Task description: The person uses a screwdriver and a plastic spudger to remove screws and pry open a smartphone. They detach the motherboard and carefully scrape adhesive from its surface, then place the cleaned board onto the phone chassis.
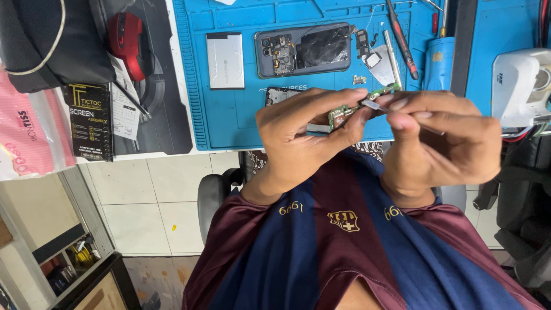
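Note:
My left hand (298, 135) pinches a small green circuit board (343, 112) between thumb and fingers, raised in front of my chest. My right hand (445, 140) grips thin metal tweezers (376, 106), and their tip touches the board's upper edge. Both hands hover over the near edge of a blue work mat (241, 120). On the mat behind them lies an opened phone body (304, 50) with its insides showing, next to a flat silver battery (225, 60).
A dark-handled screwdriver (402, 40) and a blue tool (439, 63) lie at the mat's right. A white device (519, 86) stands at far right. A black bag (51, 40), red object (129, 43), black box (89, 120) and pink packet (28, 138) sit at left.

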